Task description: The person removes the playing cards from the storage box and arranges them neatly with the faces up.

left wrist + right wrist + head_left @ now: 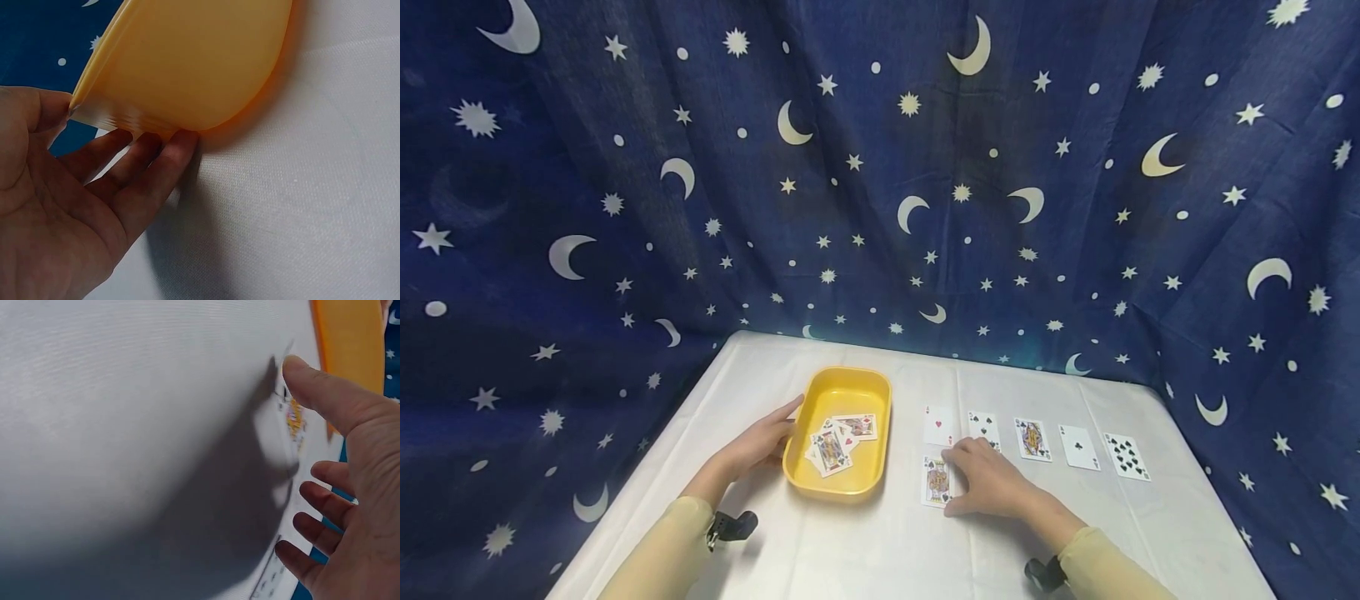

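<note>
My left hand (765,439) lies against the left side of a yellow plastic tray (886,433); in the left wrist view its relaxed fingers touch the outer wall and rim. Inside the tray are several loose playing cards, face cards among them. My right hand (992,482) is over a king card (936,482), thumb and fingers spread at its right side. In the right wrist view the thumb is near that card, and I cannot tell whether it touches. Behind it lies an ace of hearts (937,423), and a black number card (983,427) is partly covered by the hand.
The row continues right with a black queen (1033,439), an ace of clubs (1078,447) and a black number card with many pips (1126,457). All lie face up on the white tablecloth (880,550). A dark blue star-and-moon curtain (880,167) hangs behind the table.
</note>
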A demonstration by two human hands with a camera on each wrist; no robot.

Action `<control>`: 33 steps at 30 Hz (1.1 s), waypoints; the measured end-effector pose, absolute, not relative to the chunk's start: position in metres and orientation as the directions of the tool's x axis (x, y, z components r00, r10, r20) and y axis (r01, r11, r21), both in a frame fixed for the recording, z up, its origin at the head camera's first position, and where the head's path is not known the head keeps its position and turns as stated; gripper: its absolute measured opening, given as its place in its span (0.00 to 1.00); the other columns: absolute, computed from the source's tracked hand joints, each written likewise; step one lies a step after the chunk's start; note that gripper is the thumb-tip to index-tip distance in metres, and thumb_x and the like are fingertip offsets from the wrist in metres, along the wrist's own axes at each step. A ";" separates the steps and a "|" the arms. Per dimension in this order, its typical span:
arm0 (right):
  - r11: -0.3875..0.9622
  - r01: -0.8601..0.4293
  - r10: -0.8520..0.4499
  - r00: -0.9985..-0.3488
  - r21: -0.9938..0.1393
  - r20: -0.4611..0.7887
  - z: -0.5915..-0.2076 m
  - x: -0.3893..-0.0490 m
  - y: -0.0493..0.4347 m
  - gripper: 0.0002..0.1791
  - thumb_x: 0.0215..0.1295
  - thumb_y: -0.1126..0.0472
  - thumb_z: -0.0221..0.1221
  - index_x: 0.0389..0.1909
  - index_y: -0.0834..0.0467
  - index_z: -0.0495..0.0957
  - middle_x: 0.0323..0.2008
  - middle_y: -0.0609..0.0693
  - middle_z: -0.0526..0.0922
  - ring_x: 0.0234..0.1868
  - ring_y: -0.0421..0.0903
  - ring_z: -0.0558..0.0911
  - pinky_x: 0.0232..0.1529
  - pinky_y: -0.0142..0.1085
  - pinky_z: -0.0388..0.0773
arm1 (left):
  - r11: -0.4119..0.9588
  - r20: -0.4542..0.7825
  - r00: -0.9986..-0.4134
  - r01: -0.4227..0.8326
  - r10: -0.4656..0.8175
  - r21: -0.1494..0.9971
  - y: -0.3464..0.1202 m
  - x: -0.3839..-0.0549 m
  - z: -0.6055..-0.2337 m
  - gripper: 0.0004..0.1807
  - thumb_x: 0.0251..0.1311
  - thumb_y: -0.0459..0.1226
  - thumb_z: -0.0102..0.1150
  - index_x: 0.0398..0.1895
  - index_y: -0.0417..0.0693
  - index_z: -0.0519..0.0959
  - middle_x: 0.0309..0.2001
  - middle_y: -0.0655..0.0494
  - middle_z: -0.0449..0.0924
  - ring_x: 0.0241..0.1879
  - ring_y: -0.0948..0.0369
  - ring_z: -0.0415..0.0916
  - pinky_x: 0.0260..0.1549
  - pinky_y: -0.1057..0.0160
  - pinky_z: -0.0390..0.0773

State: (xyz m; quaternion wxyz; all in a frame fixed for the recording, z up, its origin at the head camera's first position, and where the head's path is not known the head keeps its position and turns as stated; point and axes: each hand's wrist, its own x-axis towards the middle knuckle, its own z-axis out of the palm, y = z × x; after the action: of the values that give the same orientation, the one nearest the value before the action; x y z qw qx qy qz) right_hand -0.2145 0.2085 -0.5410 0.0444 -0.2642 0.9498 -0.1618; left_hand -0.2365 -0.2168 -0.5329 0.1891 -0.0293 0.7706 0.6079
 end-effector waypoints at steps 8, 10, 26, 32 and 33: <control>0.791 -0.495 -0.499 -0.862 -0.359 0.089 -0.519 -0.228 0.199 0.49 0.47 0.38 0.77 0.69 0.54 0.75 0.63 0.49 0.75 0.66 0.51 0.71 0.67 0.51 0.68 | 0.240 -0.327 -0.923 -0.277 0.203 0.931 -0.217 -0.237 -0.534 0.36 0.74 0.41 0.48 0.83 0.65 0.53 0.56 0.44 0.80 0.44 0.51 0.82 0.42 0.52 0.84; 0.777 -0.502 -0.503 -0.858 -0.381 0.106 -0.513 -0.232 0.193 0.48 0.49 0.40 0.77 0.71 0.52 0.73 0.66 0.48 0.73 0.69 0.50 0.68 0.69 0.50 0.66 | 0.233 -0.329 -0.921 -0.280 0.208 0.931 -0.217 -0.237 -0.534 0.36 0.74 0.40 0.48 0.83 0.65 0.53 0.55 0.43 0.80 0.44 0.51 0.81 0.42 0.52 0.84; 0.681 -0.606 -0.660 -0.752 -0.411 0.014 -0.482 -0.263 0.099 0.54 0.53 0.41 0.74 0.78 0.52 0.62 0.77 0.48 0.63 0.77 0.48 0.58 0.75 0.49 0.56 | 0.251 -0.321 -0.925 -0.268 0.204 0.930 -0.218 -0.236 -0.533 0.36 0.74 0.40 0.48 0.83 0.63 0.53 0.59 0.42 0.78 0.46 0.51 0.81 0.43 0.51 0.84; 0.668 -0.652 -0.706 -0.708 -0.358 -0.028 -0.485 -0.270 0.071 0.54 0.53 0.41 0.74 0.78 0.54 0.62 0.75 0.49 0.65 0.77 0.49 0.60 0.75 0.45 0.55 | 0.251 -0.324 -0.925 -0.272 0.197 0.929 -0.217 -0.234 -0.531 0.35 0.75 0.41 0.49 0.83 0.64 0.54 0.63 0.41 0.76 0.47 0.51 0.80 0.44 0.51 0.84; 0.667 -0.657 -0.712 -0.701 -0.352 -0.039 -0.485 -0.270 0.067 0.54 0.53 0.42 0.74 0.78 0.54 0.63 0.75 0.49 0.65 0.77 0.49 0.60 0.75 0.44 0.55 | 0.254 -0.324 -0.925 -0.271 0.197 0.928 -0.217 -0.234 -0.531 0.35 0.75 0.41 0.48 0.83 0.64 0.54 0.63 0.41 0.75 0.48 0.51 0.80 0.44 0.51 0.84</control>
State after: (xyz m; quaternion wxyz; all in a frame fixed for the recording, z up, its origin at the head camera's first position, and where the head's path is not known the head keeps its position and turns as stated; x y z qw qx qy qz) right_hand -0.2703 0.0670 -0.4853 0.0870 -0.3765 0.9088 -0.1575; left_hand -0.2339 -0.2173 -0.5310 0.1919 -0.0241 0.7682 0.6103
